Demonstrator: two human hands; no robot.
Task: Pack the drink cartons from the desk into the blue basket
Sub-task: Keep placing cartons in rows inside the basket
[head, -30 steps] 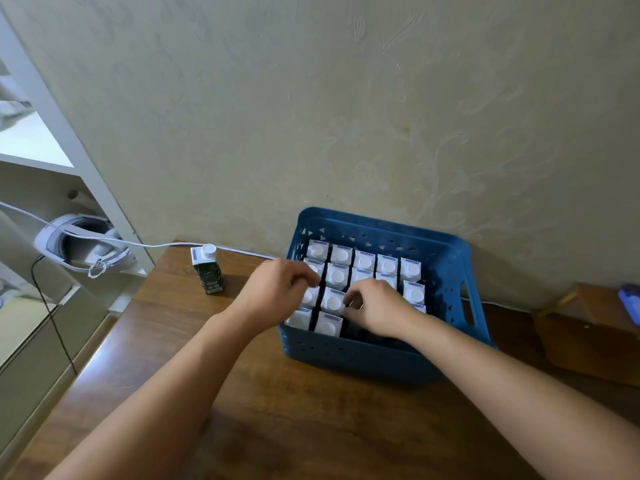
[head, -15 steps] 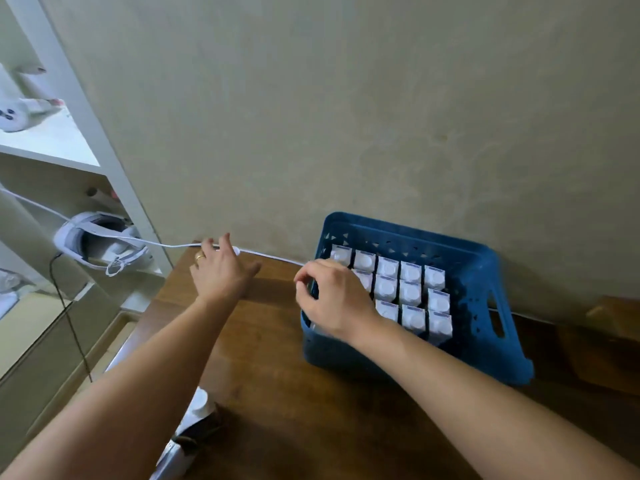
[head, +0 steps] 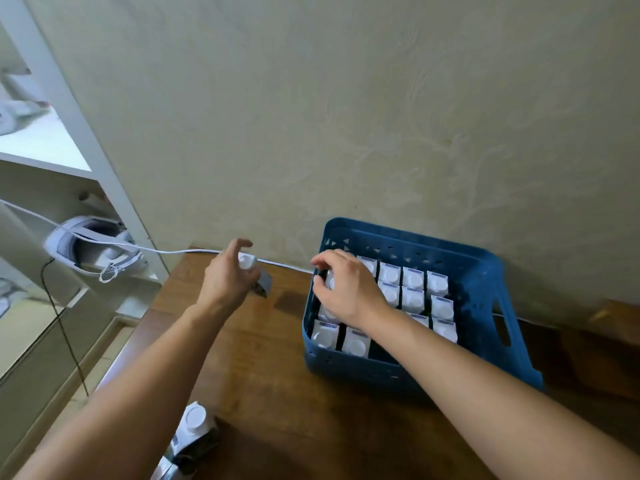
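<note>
- Carton at the far edge of the desk (head: 277, 393), left of the basket: gripped by the left hand (head: 227, 282); fingers curled round its body, the white cap (head: 246, 262) showing between thumb and forefinger. It appears tilted; whether it is clear of the desk cannot be told.
- Blue basket (head: 485, 271), against the wall at the far right: packed cartons (head: 414, 289) stood upright in rows, caps up, a gap showing at the near middle.
- Right hand (head: 349, 292): inside the basket at its far left corner, fingers bent over and touching a carton there; a full pinch cannot be confirmed.
- Second loose carton (head: 194, 427): at the near left desk edge, partly under the left forearm.
- White cable (head: 173, 251): lying just behind the gripped carton.
- Risk: the cable may be snagged as the carton is lifted; the near carton may be knocked off by the left forearm; packed rows may be toppled by the right hand.
- Change: half a second ago the left hand lay spread over the carton; it is now closed round it. The right hand has shifted further into the basket's corner.
</note>
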